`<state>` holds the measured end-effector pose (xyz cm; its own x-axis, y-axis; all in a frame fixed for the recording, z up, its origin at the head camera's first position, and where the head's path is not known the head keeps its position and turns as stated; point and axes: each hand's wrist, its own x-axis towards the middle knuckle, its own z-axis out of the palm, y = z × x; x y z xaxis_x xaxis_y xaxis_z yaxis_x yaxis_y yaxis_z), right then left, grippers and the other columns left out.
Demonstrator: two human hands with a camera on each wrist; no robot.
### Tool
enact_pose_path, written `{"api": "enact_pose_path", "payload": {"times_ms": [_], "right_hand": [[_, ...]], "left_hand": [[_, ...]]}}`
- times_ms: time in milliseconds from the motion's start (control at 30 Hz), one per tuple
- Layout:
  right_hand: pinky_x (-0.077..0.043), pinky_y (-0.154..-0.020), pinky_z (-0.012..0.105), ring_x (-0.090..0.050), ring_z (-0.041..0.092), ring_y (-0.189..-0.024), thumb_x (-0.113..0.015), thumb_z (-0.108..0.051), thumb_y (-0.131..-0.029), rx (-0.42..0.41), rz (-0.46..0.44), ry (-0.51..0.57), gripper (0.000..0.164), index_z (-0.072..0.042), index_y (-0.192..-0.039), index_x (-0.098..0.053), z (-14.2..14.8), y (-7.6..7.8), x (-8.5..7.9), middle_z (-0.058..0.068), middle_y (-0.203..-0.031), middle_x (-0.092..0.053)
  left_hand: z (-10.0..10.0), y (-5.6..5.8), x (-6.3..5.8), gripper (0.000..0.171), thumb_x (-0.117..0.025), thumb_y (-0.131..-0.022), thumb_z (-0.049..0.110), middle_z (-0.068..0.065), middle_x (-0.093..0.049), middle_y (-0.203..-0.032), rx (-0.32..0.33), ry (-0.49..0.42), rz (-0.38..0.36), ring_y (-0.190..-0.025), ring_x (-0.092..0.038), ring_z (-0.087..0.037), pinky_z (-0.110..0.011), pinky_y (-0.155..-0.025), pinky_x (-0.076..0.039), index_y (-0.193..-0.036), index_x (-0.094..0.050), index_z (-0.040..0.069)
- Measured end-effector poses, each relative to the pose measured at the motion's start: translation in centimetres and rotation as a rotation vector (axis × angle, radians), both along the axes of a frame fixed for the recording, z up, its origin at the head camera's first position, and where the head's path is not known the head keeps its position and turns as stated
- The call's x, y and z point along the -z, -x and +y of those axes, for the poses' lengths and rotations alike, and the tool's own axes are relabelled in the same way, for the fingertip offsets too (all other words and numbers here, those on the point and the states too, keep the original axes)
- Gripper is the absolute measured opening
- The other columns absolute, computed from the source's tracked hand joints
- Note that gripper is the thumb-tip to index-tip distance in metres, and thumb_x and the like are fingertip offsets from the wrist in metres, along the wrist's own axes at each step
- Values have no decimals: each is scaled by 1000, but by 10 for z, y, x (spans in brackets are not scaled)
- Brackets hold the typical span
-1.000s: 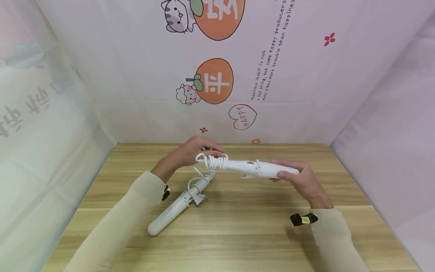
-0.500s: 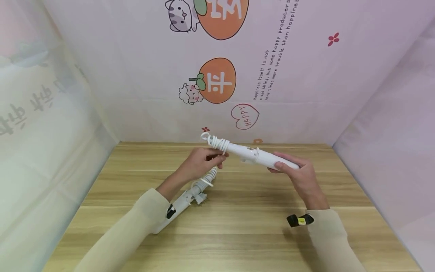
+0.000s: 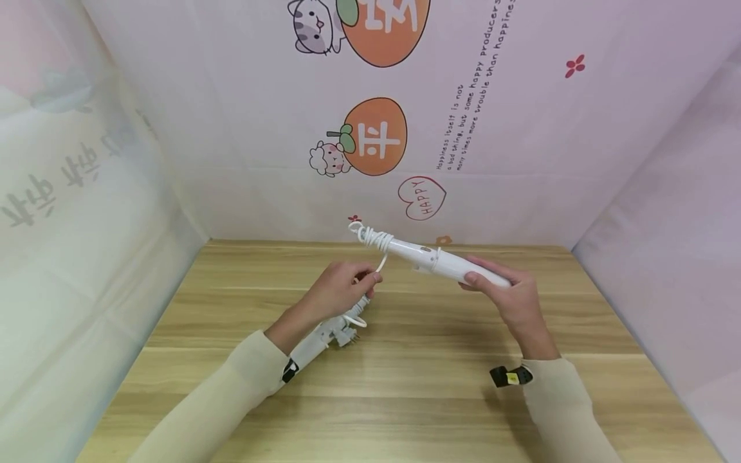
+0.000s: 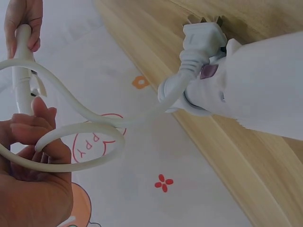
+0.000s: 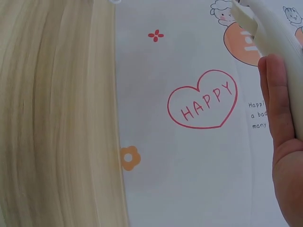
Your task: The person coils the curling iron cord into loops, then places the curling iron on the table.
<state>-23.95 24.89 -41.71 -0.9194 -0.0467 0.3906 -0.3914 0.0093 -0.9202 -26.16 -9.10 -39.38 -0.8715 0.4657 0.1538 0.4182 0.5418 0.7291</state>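
My right hand [image 3: 514,297] grips the smooth end of a white curling iron [image 3: 454,267], held above the table and tilted up to the left. White cord [image 3: 376,240] winds in several turns round its far end. My left hand [image 3: 340,288] pinches a length of that cord just below the coils; in the left wrist view a cord loop [image 4: 94,163] passes by the fingers. Beneath the left hand lies a second white curling iron [image 3: 309,346], partly hidden by the wrist, its plug [image 3: 346,336] resting beside it.
The wood-grain table [image 3: 428,399] ends at a printed white cloth wall [image 3: 260,128] at the back. Cloth walls also stand on the left [image 3: 87,225] and right [image 3: 666,225]. A black wrist camera [image 3: 511,377] sits at the right sleeve.
The right hand has raised the held curling iron's corded end and now keeps it there. The left hand has moved down from the coils, drawing a length of cord away from them.
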Motion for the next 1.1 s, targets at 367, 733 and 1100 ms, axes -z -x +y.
{"api": "enact_pose_path", "payload": {"times_ms": [367, 733, 1100], "right_hand": [[-65, -84, 33, -83, 15, -88, -80, 6, -95, 69, 26, -58, 36, 15, -129, -71, 2, 1, -3, -6, -120, -83], [-67, -78, 35, -82, 18, -87, -80, 4, -96, -66, -10, -304, 34, 9, -129, -75, 9, -6, -2, -12, -123, -79], [-68, -74, 41, -81, 22, -82, -73, 12, -96, -248, -66, -252, 30, 10, -126, -75, 26, -18, -4, -6, -123, -81]], "left_hand": [[-5, -11, -6, 25, -63, -112, 24, 7, -69, -74, -11, 58, -4, -55, -57, -7, -25, -55, -48, -90, -72, 17], [-16, -1, -36, 18, -67, -111, 25, 6, -65, -79, 105, 313, 530, -67, -51, -8, -26, -60, -45, -100, -76, 14], [-29, 17, -46, 14, -71, -108, 28, 9, -78, -97, 358, 284, 662, -76, -64, -5, -27, -68, -55, -104, -82, 20]]}}
